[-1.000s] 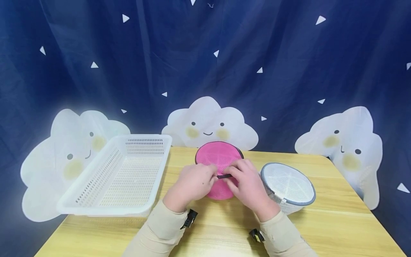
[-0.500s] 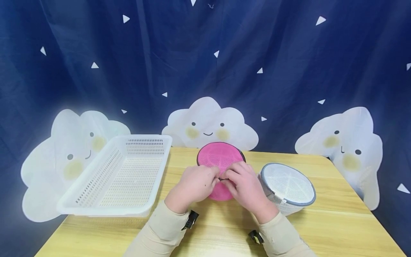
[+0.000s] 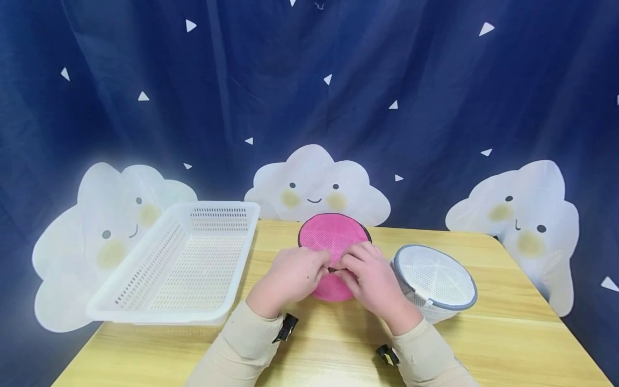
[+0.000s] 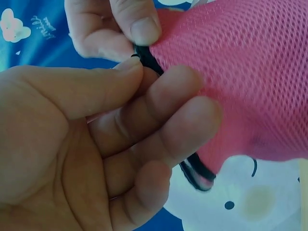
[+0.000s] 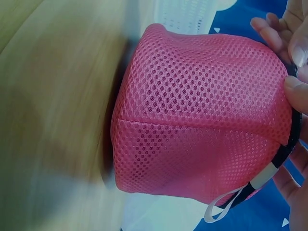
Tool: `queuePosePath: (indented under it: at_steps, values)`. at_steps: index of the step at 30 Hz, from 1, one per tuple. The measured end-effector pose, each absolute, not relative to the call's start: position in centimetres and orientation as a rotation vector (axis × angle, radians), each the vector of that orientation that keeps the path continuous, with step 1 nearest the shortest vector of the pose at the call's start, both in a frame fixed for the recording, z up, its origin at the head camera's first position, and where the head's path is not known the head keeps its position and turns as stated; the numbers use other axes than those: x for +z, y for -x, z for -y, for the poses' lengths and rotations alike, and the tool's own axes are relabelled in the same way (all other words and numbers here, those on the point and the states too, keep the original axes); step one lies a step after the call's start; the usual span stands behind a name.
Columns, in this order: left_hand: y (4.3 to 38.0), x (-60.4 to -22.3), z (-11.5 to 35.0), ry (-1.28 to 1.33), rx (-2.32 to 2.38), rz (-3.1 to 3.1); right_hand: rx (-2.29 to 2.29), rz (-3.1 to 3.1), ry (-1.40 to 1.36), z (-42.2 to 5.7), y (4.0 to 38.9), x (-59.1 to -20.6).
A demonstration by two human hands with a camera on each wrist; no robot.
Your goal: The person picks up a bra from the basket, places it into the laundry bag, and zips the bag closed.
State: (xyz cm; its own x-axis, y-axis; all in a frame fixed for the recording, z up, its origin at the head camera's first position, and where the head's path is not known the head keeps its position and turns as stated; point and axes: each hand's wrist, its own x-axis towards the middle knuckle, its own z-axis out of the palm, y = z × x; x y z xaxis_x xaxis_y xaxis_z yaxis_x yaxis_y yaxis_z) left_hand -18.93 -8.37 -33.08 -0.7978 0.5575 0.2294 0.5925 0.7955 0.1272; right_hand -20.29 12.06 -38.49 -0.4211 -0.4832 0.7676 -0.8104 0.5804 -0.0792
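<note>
A pink mesh laundry bag (image 3: 333,231) with black trim stands on the table in front of me. My left hand (image 3: 289,275) pinches the black trim (image 4: 198,173) between thumb and fingers at the bag's near side. Beside it, my right hand (image 3: 371,277) pinches the same edge, its thumb (image 4: 144,30) close to the left fingertips. The fingers cover the exact spot they hold. From the right wrist view, the bag's mesh side (image 5: 192,96) looks rounded out, and a white loop (image 5: 219,208) hangs from the trim.
To the right of the pink bag stands a white mesh laundry bag (image 3: 435,274) with a grey rim, near my right wrist. A white perforated plastic basket (image 3: 237,285) sits at the left. Behind the wooden table (image 3: 329,349) hangs a blue curtain (image 3: 309,70).
Both hands stay at the black edge and have drawn slightly closer together. The pink bag has shifted a little to the right. The basket and white bag stay put.
</note>
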Motion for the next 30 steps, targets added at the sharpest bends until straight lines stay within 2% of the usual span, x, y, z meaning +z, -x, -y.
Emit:
queuePosePath:
  at_steps: [19, 30]
  values:
    - [19.5, -32.4, 10.7, 0.834, -0.307, 2.843, 0.62, 2.134, -0.907, -13.0, 20.5, -38.1]
    - [19.4, -32.1, 10.4, 0.842, -0.349, 2.869, 0.609, 2.182, -0.838, -13.2, 20.7, -38.1]
